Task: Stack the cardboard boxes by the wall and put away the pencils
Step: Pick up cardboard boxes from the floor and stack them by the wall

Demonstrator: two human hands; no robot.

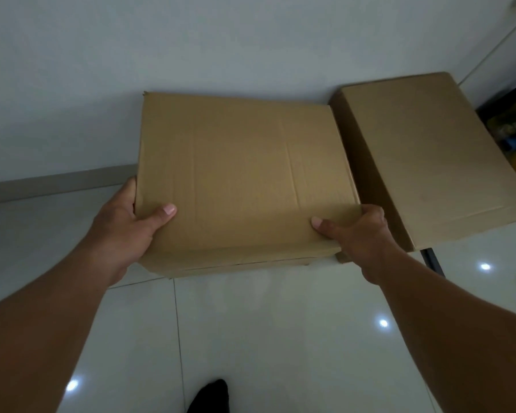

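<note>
Head view: your left hand [131, 225] grips the central cardboard box [245, 174] at its 8 o'clock corner, thumb on top, fingers hidden round the side. Your right hand [361, 236] grips the 4 o'clock corner likewise. The box sits by the wall [191, 55]. A second box [429, 150] lies at 2 o'clock, its right corner cut off. Blurred clutter [513, 129] shows at 3 o'clock.

Bare left hand [131, 222], bare right hand [361, 234]; forearms [57, 308] uncovered to the frame edge. Thumbnails [169, 209] cut short. One foot [210, 396] in black, sock or shoe unclear.
</note>
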